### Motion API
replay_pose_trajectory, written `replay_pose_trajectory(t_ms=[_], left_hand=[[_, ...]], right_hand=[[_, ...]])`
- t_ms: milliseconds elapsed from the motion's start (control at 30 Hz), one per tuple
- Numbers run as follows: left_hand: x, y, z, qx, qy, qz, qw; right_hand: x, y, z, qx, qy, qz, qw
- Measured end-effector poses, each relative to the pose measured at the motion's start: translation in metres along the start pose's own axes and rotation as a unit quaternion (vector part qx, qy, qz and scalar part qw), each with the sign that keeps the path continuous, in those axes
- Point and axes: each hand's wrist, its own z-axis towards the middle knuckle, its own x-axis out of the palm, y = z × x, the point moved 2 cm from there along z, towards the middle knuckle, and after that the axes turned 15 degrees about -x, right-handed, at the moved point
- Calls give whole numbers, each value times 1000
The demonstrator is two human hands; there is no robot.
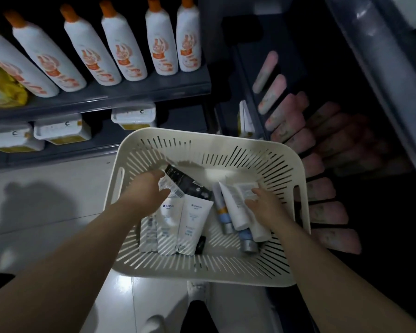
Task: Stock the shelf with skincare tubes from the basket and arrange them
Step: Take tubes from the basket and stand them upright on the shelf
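A cream slotted basket (240, 272) stands on the floor and holds several skincare tubes. My left hand (149, 188) reaches into its left side and grips a white tube (172, 187) lying beside a black tube (190, 182). More white tubes (193, 222) lie below that hand. My right hand (264, 205) is in the basket's right side, fingers curled on a white tube (235, 207) among several white and blue-capped ones. A dark shelf (255, 99) to the right holds a row of pink tubes (286, 114).
White bottles with orange caps (120, 49) line the upper left shelf (120, 92). White and yellow packs (60, 131) sit on the shelf below, and a yellow bag (3, 90) lies at the far left. Pale floor tiles (46, 200) lie left of the basket.
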Motion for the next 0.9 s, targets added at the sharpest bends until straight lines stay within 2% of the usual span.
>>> replay_pose_trajectory(t_ms=[333,467,700,900], left_hand=[[11,-5,10,-17,-4,-27,999],[10,-3,16,-23,-23,-21,999],[20,-2,37,-45,24,-3,999],[25,-9,48,-51,58,-12,997]], right_hand=[[35,-11,9,54,48,50,996],[43,-14,16,55,5,65,996],[20,-3,22,33,-46,116,992],[-7,17,14,-40,-56,174,982]])
